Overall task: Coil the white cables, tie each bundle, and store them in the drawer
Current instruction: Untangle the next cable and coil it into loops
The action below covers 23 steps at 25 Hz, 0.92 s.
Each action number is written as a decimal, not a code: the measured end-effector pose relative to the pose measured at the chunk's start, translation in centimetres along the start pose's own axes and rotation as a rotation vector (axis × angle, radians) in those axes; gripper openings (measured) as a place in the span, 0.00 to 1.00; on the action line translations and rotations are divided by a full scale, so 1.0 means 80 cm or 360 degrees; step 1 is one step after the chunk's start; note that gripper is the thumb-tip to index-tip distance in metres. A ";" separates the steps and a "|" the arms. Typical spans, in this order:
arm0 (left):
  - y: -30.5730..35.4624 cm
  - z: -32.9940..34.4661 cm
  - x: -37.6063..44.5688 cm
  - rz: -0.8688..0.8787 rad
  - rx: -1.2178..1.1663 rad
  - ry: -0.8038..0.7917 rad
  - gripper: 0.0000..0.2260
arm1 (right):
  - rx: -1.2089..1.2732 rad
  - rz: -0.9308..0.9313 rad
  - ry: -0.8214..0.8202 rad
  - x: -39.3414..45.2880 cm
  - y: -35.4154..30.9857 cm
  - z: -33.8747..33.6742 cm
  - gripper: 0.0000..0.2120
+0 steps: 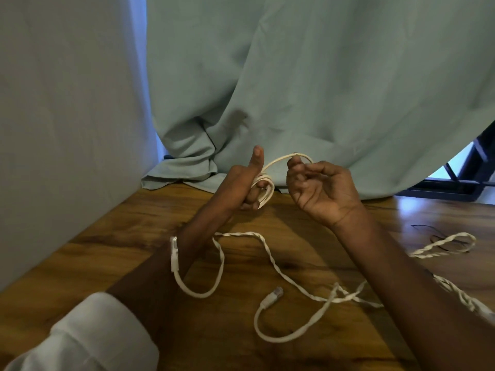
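Left hand [242, 187] grip curls round white cable [263, 190] coil | right hand [320, 187] pinches its loop

The white cable [267, 253] is running off the right edge, its far end unseen. The left hand [241, 188] is hiding part of the coil [265, 188]. A dark frame [471, 167] is disappearing behind the curtain [321, 89].

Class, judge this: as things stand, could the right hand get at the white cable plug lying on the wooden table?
Probably yes: the white cable plug lies uncovered, but the right hand must first release its white cable loop.
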State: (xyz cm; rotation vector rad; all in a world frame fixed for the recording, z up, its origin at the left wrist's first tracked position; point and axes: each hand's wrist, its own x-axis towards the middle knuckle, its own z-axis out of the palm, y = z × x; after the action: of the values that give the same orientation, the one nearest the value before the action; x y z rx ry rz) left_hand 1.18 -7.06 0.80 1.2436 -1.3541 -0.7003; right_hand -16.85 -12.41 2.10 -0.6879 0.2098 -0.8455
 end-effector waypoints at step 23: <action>-0.010 -0.023 0.022 -0.0113 -0.1366 -0.0110 0.28 | -0.3364 -0.1248 0.0547 0.001 0.099 0.009 0.03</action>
State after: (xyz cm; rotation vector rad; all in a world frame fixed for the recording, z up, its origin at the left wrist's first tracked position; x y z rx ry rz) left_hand 3.45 -8.49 1.00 0.5749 -0.8884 -1.2153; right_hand -11.59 -8.46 -2.37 -2.7050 1.2866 -1.2866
